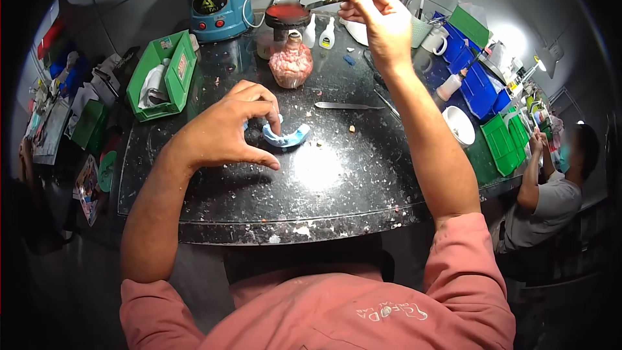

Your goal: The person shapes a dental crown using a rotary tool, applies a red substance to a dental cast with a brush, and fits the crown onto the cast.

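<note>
My left hand [236, 123] is over the table with thumb and fingers spread apart, its fingertips at a pale blue horseshoe-shaped dental piece [295, 138] lying on the dark tabletop. Raised at the back, my right hand [387, 29] grips a wax knife [334, 0] with a white end. The tool's tip points left to the edge of a round black pan [287, 13] with red material in it. Below and in front of the pan stands a squat burner bottle [291, 67] crusted with pink wax.
A metal scraper-like blade [348, 105] lies mid-table. At the left is a green bin [162, 78], with a blue machine [219, 13] behind it. Small white bottles [326, 34], a white bowl [459, 126] and blue trays [470, 78] stand right. Another person [551, 188] sits far right.
</note>
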Available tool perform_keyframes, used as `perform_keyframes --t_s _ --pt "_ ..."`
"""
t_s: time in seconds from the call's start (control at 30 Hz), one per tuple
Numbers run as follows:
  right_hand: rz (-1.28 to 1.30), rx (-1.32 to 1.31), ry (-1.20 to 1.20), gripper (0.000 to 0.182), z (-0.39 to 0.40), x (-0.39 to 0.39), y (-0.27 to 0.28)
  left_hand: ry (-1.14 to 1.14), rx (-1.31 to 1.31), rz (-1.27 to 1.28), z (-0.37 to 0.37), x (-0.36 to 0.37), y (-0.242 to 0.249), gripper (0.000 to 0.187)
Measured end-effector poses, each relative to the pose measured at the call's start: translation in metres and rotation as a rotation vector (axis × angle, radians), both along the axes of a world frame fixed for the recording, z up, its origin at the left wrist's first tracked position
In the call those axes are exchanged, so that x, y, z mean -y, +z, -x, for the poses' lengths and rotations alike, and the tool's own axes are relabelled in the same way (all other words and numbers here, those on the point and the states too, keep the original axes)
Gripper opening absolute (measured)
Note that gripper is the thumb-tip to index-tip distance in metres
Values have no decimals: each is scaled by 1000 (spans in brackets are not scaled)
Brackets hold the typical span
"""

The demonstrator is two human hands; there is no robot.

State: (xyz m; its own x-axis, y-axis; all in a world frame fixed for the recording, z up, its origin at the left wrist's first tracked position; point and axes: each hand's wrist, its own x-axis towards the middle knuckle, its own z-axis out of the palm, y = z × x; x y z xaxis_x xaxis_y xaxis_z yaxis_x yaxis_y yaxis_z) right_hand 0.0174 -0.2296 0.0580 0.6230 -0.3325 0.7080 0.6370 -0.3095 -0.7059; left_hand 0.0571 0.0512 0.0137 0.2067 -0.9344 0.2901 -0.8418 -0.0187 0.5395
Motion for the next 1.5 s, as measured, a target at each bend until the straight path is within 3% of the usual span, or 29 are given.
perform_keyframes --t_s 0.07,0.2,0.33,0.4,0.57,0.8,0.87,1.0,1.27,1.47,1.5 --pt "9 8 -25 19 -5 2 -7 40 11 46 -4 3 -1 52" --pt "46 -13 -10 19 -9 6 -14 413 -17 155 -23 26 -22 71" --pt "72 -13 -3 17 -11 3 -15 416 45 226 -43 43 -40 79" --pt "76 -28 -8 17 -10 2 -15 339 -58 161 -42 42 -41 82" --pt "28 8 80 16 -1 2 -11 344 -96 235 -39 36 -30 57" --pt "-252 -99 270 18 37 -1 -39 294 -160 249 -18 25 -22 49" --pt "40 -71 115 18 43 -5 -48 286 33 75 -8 12 -6 45" --pt "16 -90 80 19 47 -11 -48 45 -3 -16 6 3 7 47" --pt "17 -116 76 20 47 -6 -51 44 98 -16 2 5 -5 29" --pt "53 -87 91 25 47 -4 -49 67 11 75 2 5 4 25" --pt "50 -87 89 25 47 -4 -49 134 -278 124 6 4 2 27"
